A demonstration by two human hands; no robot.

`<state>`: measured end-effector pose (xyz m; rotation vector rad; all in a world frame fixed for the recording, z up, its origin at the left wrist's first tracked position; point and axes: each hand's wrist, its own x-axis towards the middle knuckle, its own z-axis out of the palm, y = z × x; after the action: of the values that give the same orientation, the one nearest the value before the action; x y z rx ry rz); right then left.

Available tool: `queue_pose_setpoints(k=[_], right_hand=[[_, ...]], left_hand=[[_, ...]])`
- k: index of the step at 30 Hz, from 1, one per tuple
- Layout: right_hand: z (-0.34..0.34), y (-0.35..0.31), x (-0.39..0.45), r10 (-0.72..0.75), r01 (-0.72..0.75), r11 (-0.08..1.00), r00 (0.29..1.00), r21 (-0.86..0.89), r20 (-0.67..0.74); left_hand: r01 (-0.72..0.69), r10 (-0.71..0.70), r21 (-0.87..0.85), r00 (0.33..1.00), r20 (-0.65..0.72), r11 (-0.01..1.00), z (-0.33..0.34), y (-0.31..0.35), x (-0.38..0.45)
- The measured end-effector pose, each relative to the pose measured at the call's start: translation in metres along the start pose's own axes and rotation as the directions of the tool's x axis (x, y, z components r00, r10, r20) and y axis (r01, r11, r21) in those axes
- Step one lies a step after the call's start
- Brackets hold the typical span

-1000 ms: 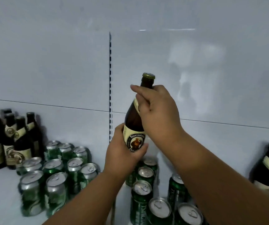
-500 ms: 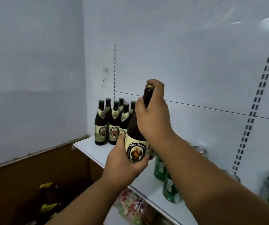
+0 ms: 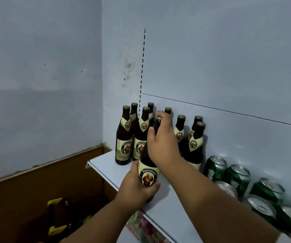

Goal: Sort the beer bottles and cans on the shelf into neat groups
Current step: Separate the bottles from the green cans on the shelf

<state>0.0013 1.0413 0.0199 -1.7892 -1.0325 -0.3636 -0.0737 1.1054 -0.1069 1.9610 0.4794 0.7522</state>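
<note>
A brown Franziskaner beer bottle with a cream label is upright near the front edge of the white shelf, held by both hands. My left hand wraps its lower body around the label. My right hand grips its neck and shoulder. Just behind it stands a cluster of several matching bottles in the shelf's left corner against the back panel. Several green beer cans stand grouped to the right on the same shelf.
A pale blue wall closes the left side, with a brown panel below it. Yellow and dark items lie low on the left. Colourful packaging shows under the shelf's front edge. A slotted upright runs up the back panel.
Both hands carried the bottle left and down, from above the cans toward the bottle cluster at the shelf's left end. The view swung left with them.
</note>
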Motion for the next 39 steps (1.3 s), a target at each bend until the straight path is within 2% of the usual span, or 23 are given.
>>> queue_pose_setpoints(k=[3, 7, 11, 14, 16, 20, 22, 24, 26, 29, 34, 39], right_hand=[[0.019, 0.010, 0.014, 0.002, -0.001, 0.999, 1.000, -0.039, 0.025], [0.038, 0.020, 0.033, -0.046, 0.058, 0.973, 0.997, -0.222, 0.057], [0.062, 0.021, 0.039, -0.124, 0.098, 0.916, 0.992, -0.389, -0.040], [0.081, 0.022, 0.038, -0.111, 0.032, 0.911, 0.979, -0.411, -0.171], [0.089, 0.022, 0.036, -0.132, 0.021, 0.917, 0.958, -0.398, -0.255], [0.097, 0.015, 0.012, -0.058, -0.069, 0.906, 0.957, -0.418, -0.283], [0.096, 0.014, -0.015, -0.041, -0.099, 0.887, 0.956, -0.452, -0.291], [0.085, 0.017, -0.043, -0.015, -0.157, 0.849, 0.947, -0.505, -0.321], [0.068, 0.017, -0.064, 0.013, -0.233, 0.808, 0.925, -0.540, -0.379], [0.038, 0.013, -0.087, 0.025, -0.298, 0.745, 0.907, -0.597, -0.421], [-0.016, -0.002, -0.132, 0.049, -0.474, 0.596, 0.828, -0.648, -0.559], [-0.076, -0.014, -0.191, 0.064, -0.563, 0.522, 0.775, -0.641, -0.628]], left_hand=[[0.034, -0.034, 0.032, 0.999, 0.006, 0.999, -0.005, -0.019, 0.026], [0.052, -0.051, 0.046, 0.999, -0.010, 0.998, -0.006, -0.037, 0.049], [0.011, -0.007, 0.099, 0.999, -0.037, 0.995, -0.013, -0.050, 0.072], [-0.047, 0.062, 0.212, 0.996, -0.064, 0.976, -0.022, -0.054, 0.080], [-0.073, 0.079, 0.181, 0.996, -0.028, 0.981, -0.029, -0.055, 0.082], [-0.123, 0.119, 0.069, 0.991, 0.056, 0.990, -0.043, -0.069, 0.093], [-0.138, 0.139, -0.014, 0.989, 0.057, 0.990, -0.046, -0.068, 0.086], [-0.215, 0.215, -0.002, 0.976, 0.020, 0.977, -0.048, -0.062, 0.069], [-0.349, 0.349, 0.026, 0.937, 0.013, 0.937, -0.048, -0.053, 0.054], [-0.547, 0.543, 0.053, 0.837, 0.065, 0.836, -0.041, -0.039, 0.044], [-0.704, 0.690, -0.025, 0.689, 0.220, 0.710, -0.008, -0.004, 0.017], [-0.767, 0.763, -0.139, 0.567, 0.309, 0.626, 0.037, 0.042, -0.030]])
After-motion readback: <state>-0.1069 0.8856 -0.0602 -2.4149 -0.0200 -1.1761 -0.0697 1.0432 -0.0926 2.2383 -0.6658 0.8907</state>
